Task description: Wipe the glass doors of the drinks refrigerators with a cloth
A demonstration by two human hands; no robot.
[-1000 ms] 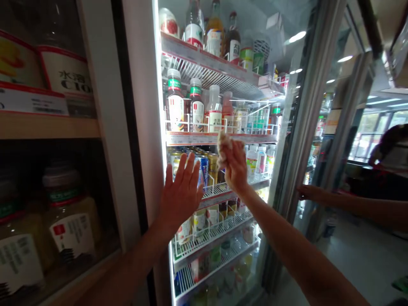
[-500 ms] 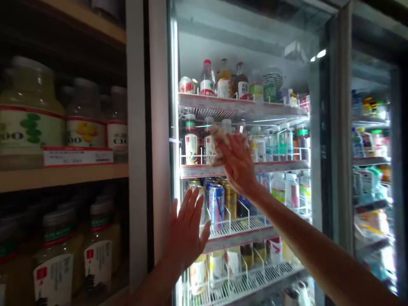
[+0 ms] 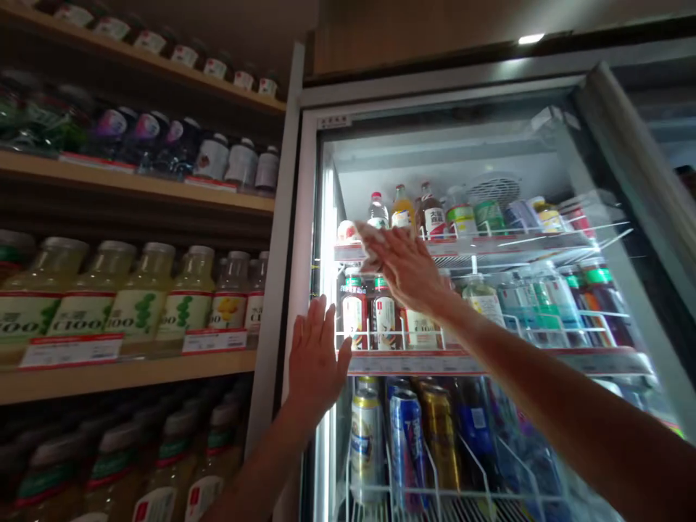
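Note:
My right hand (image 3: 405, 268) presses a pale, crumpled cloth (image 3: 370, 239) against the glass door (image 3: 435, 156) of a lit drinks fridge. The cloth sticks out past the fingertips on the left, and part of it is hidden under the palm. Lower down, my left hand (image 3: 317, 355) is laid flat with fingers stretched upward, at the door's left frame (image 3: 304, 268) and the glass edge. Behind the glass near my right hand stand bottles on a white wire shelf, among them an orange drink bottle (image 3: 402, 208).
Wooden shelves (image 3: 135, 370) with rows of bottles and price tags run along the left. Inside the fridge, tall cans (image 3: 407, 442) stand on a lower rack. A slanting metal door frame (image 3: 647, 152) borders the right side, and a ceiling light (image 3: 531, 39) shines above.
My view has tilted upward, showing the fridge's top frame and higher shelves. My right hand and the cloth have moved up the glass to the upper shelf's level. My left hand stays flat at the frame.

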